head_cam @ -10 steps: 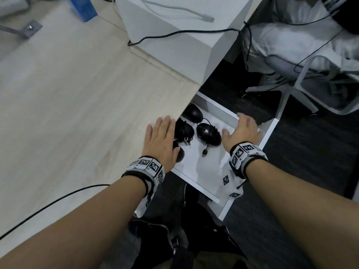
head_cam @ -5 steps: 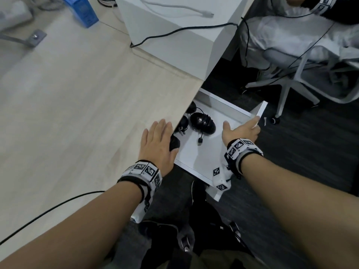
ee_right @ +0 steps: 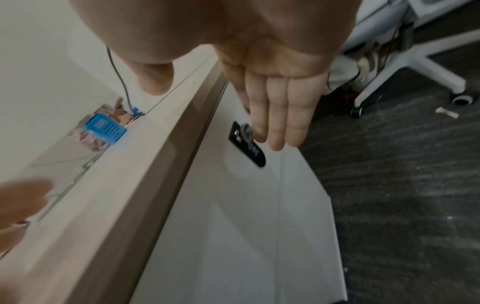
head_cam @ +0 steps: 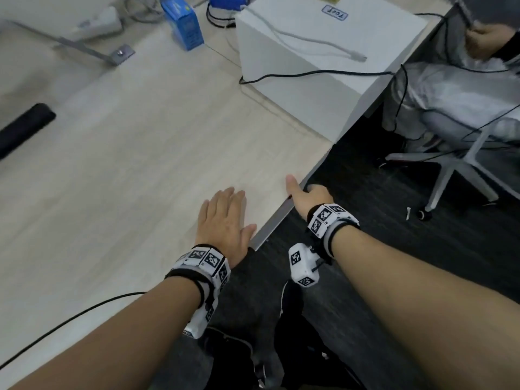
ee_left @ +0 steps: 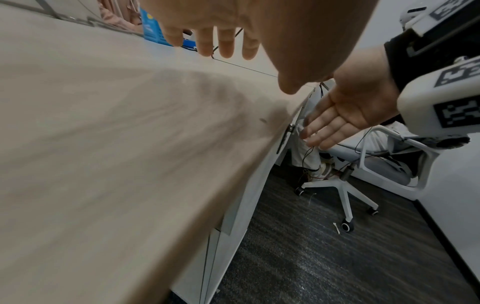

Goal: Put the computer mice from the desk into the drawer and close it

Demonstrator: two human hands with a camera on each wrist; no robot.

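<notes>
The white drawer front [ee_right: 233, 216] sits flush under the edge of the wooden desk [head_cam: 140, 164], with a black lock plate [ee_right: 248, 145] near its top. No computer mice show in any view. My right hand [head_cam: 308, 197] has straight fingers [ee_right: 278, 115] laid flat against the drawer front beside the lock, thumb up over the desk edge. My left hand [head_cam: 225, 218] lies flat and open on the desktop near the edge, holding nothing. In the left wrist view the right hand [ee_left: 345, 111] stands open against the drawer side.
A white box [head_cam: 318, 60] with cables across it stands at the desk's far right corner. Blue cartons [head_cam: 185, 26] sit behind. A black cable [head_cam: 70, 319] runs over the near desk. A white swivel chair [head_cam: 455, 153] and a seated person are to the right on dark carpet.
The drawer, open with black mice inside a second ago, has slid in under the desk. My right hand went in with it. My left hand stays flat on the desktop.
</notes>
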